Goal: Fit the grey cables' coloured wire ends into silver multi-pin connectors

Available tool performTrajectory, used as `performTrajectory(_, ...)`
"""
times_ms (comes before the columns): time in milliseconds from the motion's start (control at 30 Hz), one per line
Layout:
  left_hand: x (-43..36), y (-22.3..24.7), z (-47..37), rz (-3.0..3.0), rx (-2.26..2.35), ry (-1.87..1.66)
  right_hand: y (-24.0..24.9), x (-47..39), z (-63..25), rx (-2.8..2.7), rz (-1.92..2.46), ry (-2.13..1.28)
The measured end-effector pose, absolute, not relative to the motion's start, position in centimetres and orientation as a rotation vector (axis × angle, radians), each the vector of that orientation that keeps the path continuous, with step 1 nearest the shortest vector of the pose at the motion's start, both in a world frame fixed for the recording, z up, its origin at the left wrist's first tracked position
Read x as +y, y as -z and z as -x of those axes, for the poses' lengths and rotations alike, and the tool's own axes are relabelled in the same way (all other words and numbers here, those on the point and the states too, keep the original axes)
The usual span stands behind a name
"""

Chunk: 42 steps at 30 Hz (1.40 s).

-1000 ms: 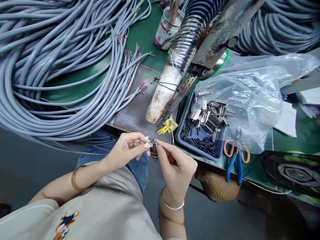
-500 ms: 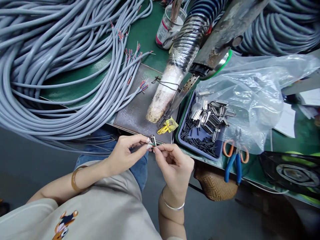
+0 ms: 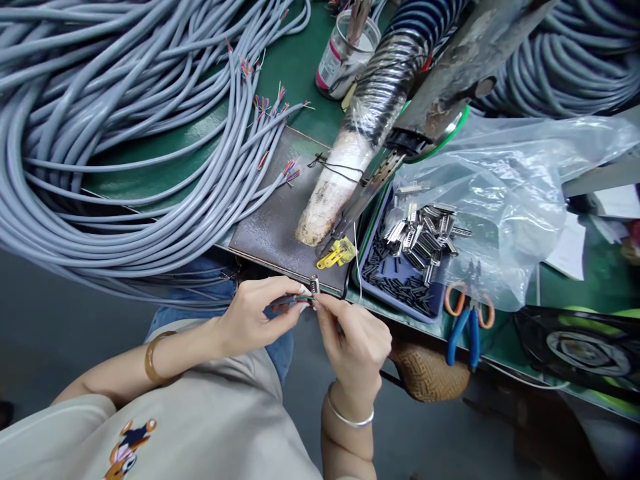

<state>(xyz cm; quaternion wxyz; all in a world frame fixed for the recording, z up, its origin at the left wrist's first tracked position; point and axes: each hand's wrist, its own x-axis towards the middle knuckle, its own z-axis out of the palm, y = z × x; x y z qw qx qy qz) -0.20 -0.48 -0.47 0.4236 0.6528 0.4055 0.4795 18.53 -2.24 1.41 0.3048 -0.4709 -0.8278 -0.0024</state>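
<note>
The left hand [image 3: 260, 310] has its fingers closed on a cable [image 3: 283, 302]; the right hand [image 3: 355, 337] seems to pinch a small connector [image 3: 315, 285], at twelve o'clock from the fingertips. The tray [image 3: 431, 319] lies at two o'clock. Steady connector and uncrossed wires [image 3: 307, 300] would help, I think.

The green table [image 3: 200, 187] is supporting grey cables [image 3: 150, 227]. A blue tray [image 3: 437, 308] and a jar [image 3: 330, 70] are resting on it.

No readable text; jar label [image 3: 330, 65] too blurred
</note>
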Motion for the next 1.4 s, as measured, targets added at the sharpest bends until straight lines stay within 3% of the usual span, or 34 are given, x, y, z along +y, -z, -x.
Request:
performTrajectory(800, 0.7, -0.4, 0.4, -0.862, 0.78, -0.858, -1.7, -2.4, -18.4, -2.258, 1.245, -0.086)
performTrajectory(1067, 0.6, -1.7, -0.2, -0.866, 0.772, -1.0, -1.8, -2.6, -18.1, -1.194, 1.358, -0.024)
performTrajectory(1267, 0.9, -1.7, 0.0, -0.823, 0.721, -0.981, -1.6, -2.6, -18.2, -1.483, 1.502, -0.8)
performTrajectory(1400, 1.0, -1.6, 0.3, -0.815, 0.688, -0.963, -0.9, -2.0, -18.6, -1.416, 1.468, -1.018)
